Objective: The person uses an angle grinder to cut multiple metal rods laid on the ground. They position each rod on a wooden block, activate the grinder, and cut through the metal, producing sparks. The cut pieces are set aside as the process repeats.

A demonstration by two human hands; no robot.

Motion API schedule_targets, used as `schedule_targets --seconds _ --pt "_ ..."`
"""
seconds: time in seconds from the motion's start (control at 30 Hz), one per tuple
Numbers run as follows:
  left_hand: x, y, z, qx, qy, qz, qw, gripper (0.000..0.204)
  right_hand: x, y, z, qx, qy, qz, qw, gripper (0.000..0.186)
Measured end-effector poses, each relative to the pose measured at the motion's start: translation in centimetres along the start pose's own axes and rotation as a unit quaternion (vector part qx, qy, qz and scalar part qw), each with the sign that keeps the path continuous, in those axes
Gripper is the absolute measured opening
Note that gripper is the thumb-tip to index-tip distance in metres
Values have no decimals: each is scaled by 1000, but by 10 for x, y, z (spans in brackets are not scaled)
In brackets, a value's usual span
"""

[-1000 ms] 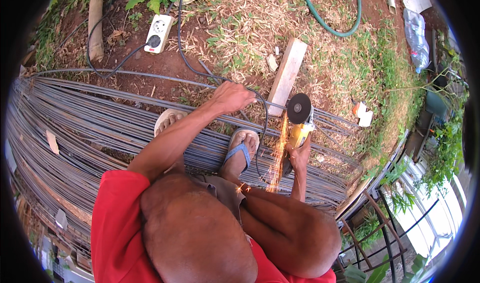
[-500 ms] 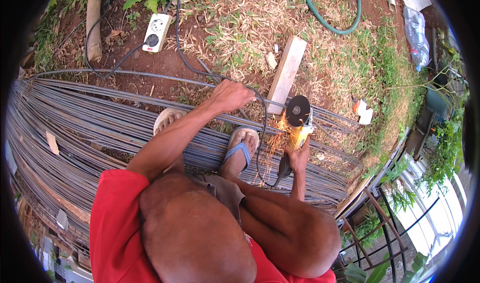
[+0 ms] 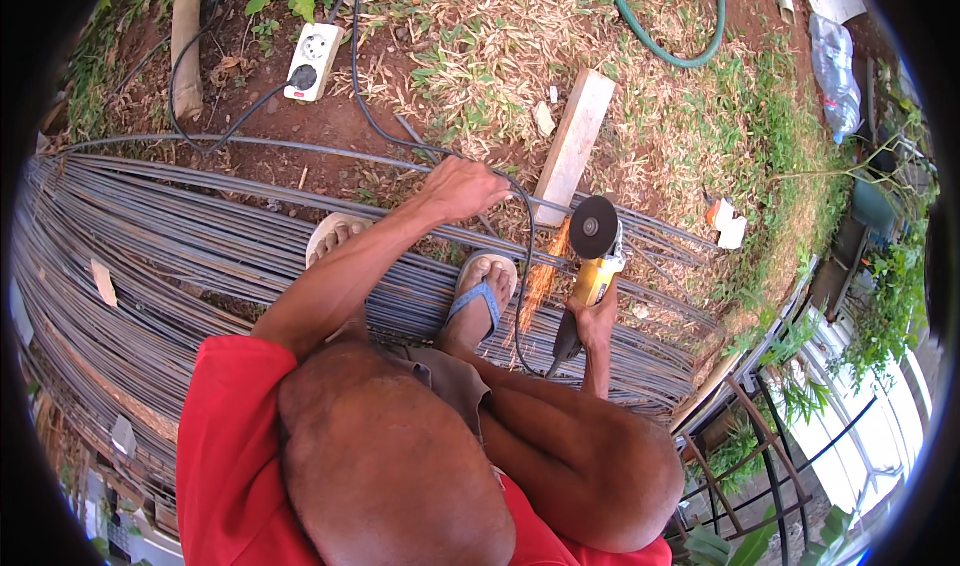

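Note:
My right hand [image 3: 595,318] grips a yellow and black angle grinder [image 3: 596,278]. Its dark cutting disc [image 3: 593,228] stands at the steel rods beside the near end of a wooden block [image 3: 577,141]. Orange sparks [image 3: 540,286] stream from the disc toward me, over the rods. My left hand [image 3: 462,188] is closed around a steel rod [image 3: 548,207] left of the block; its fingertips are partly hidden. The exact contact between disc and rod is hard to make out. The grinder's black cable [image 3: 528,266] loops between my hands.
Long steel rods [image 3: 170,221] fan out across the ground under my sandalled feet [image 3: 480,301]. A white power strip [image 3: 313,62] with a plug in it lies at the upper left. A green hose [image 3: 680,61] curves at the top; a plastic bottle [image 3: 835,81] lies far right.
The sparks have gone from a scattered spray to a denser stream toward me. The grinder and its disc have shifted very slightly left and nearer. My left hand stays in place.

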State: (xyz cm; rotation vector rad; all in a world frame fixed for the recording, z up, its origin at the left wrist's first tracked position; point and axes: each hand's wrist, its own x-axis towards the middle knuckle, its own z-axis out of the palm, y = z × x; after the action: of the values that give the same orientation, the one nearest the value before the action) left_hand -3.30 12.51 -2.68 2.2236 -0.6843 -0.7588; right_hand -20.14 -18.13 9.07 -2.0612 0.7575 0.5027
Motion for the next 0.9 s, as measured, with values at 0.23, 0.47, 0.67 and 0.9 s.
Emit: schedule_targets --seconds 0.23,0.47,0.67,0.9 --pt "2 1 0 -5 3 0 1000 31 22 7 4 23 25 -37 999 65" --pt "2 3 -2 -5 -13 -9 1000 32 4 11 2 53 16 8 998 76" --pt "3 3 -2 19 -4 3 1000 29 -5 -1 0 -27 6 20 999 64" --pt "5 5 -2 -14 -9 2 1000 31 16 -2 1 -24 39 5 999 60"
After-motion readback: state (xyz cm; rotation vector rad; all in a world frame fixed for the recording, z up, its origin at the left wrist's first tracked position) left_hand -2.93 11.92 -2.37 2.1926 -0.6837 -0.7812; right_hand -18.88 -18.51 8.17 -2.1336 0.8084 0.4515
